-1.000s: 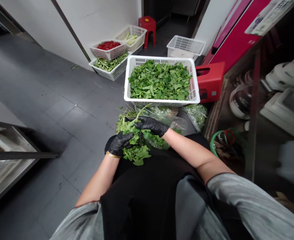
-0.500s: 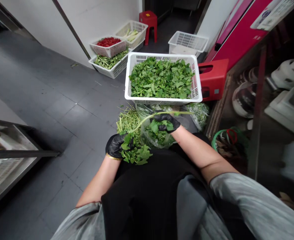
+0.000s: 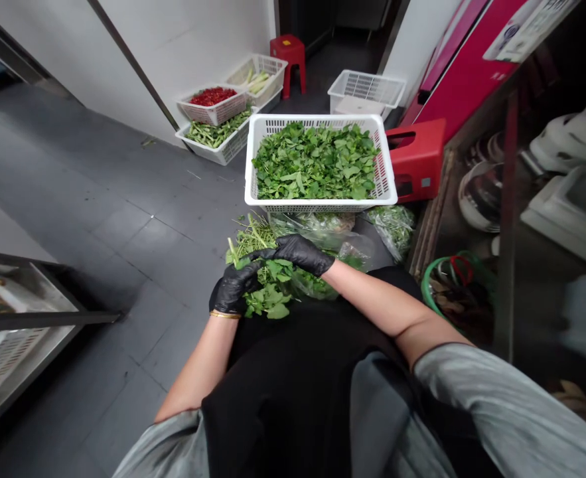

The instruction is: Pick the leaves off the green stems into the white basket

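Both my hands wear black gloves and meet above my lap. My left hand (image 3: 233,287) is closed round a bunch of leafy greens (image 3: 269,303), its leaves hanging to the right and a pale stem end poking up above the fingers. My right hand (image 3: 302,255) reaches in from the right, its fingertips at my left thumb, with leaves below its palm; its grip is partly hidden. Behind my hands is a heap of bare stems (image 3: 257,234). A clear plastic bag (image 3: 355,249) of greens lies below and beyond my right hand.
A large white basket (image 3: 389,189) of picked leaves stands ahead, beside a red stool (image 3: 425,156). Baskets of red chillies (image 3: 214,97) and green pods (image 3: 213,133) stand far left. To the right are a green-rimmed container (image 3: 428,292) and a shelf; a metal rack (image 3: 58,315) is left.
My right hand has moved left to meet my left hand. The long stem that stretched between my hands no longer shows there. My left hand stays closed on its bunch.
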A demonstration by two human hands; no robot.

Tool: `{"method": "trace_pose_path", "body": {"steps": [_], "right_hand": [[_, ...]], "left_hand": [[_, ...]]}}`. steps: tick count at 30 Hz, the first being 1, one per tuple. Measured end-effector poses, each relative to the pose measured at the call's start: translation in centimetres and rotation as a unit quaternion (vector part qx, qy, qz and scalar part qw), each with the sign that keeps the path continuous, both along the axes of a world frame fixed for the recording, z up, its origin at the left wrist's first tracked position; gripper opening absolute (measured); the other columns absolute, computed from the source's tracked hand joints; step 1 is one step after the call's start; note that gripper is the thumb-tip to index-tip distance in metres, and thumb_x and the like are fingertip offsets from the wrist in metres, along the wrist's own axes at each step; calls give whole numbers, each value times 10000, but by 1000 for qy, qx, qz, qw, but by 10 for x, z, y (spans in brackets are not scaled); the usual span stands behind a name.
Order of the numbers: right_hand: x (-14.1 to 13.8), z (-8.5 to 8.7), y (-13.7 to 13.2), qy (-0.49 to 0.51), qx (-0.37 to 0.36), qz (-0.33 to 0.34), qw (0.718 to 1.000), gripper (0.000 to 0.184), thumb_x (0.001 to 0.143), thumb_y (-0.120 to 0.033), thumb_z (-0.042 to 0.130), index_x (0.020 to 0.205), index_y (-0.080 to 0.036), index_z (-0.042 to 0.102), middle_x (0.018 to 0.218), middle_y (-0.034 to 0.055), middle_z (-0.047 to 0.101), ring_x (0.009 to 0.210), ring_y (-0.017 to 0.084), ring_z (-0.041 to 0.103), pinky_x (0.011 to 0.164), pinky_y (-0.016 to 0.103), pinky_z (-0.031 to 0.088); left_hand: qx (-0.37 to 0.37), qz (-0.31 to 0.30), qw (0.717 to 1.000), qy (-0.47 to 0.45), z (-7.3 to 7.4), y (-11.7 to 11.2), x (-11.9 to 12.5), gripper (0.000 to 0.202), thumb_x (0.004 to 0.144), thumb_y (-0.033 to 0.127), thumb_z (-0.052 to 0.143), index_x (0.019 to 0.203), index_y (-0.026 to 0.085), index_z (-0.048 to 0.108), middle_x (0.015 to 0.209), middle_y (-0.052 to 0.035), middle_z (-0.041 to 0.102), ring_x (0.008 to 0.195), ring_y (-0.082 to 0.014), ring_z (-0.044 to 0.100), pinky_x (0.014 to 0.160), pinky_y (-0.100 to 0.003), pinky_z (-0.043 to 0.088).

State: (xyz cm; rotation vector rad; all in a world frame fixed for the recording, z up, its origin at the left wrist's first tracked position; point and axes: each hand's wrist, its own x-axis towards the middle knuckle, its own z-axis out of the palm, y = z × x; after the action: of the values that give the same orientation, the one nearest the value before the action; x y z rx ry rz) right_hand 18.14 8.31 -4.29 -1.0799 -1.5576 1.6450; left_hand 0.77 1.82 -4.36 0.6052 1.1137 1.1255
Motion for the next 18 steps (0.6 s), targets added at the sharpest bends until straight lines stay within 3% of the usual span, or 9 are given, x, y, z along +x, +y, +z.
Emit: {"method": "trace_pose_path", "body": {"steps": [2,4,7,11,14,16,18], "right_hand": [[1,0,2,24,11,70,997,465,604,-534,846,563,-190,537,581,-60,523,658,132,512,682,279,457],[-2,-4,0,42,7,91,995,417,572,-489,857,567,-182,575,607,-50,566,687,139,534,713,282,463],[-10,-13,-6,43,-49,-26,998,390,575,-455,843,563,-181,567,581,-67,535,628,118,499,654,267,431],[-13,-15,-1,139,-144,-135,970,330,590,-437,824,626,-183,617,659,-29,636,692,153,601,696,292,483],[12,-7,36,181,-137,-246,942,323,635,-473,792,730,-189,671,760,17,709,765,189,661,697,310,518],[44,-1,79,136,-53,-322,935,355,729,-525,739,828,-187,697,837,34,729,832,196,687,697,305,532],[82,5,131,14,82,-370,925,426,849,-578,650,916,-162,707,905,53,735,910,193,701,741,295,543]], "left_hand": [[-15,8,1000,-12,0,5,-4,363,595,307,936,871,136,773,447,71,521,384,-88,472,431,-225,414],[-37,42,998,-8,1,8,-1,364,556,292,950,824,126,769,517,33,607,430,-98,537,446,-225,435],[-65,81,994,-45,1,10,12,375,582,318,933,880,145,785,602,14,662,494,-112,595,445,-216,431],[-27,104,991,-84,-1,17,17,262,712,328,872,899,169,779,446,87,453,379,-53,418,400,-185,332],[12,112,993,-48,-1,30,2,239,778,336,830,903,139,777,389,114,299,338,-34,286,382,-180,266],[-12,96,995,-4,0,40,-13,288,746,321,846,926,108,776,402,114,306,341,-30,289,372,-178,239],[-55,79,995,30,2,49,-27,349,690,300,877,943,90,761,424,114,336,342,-28,299,358,-177,212]]}}
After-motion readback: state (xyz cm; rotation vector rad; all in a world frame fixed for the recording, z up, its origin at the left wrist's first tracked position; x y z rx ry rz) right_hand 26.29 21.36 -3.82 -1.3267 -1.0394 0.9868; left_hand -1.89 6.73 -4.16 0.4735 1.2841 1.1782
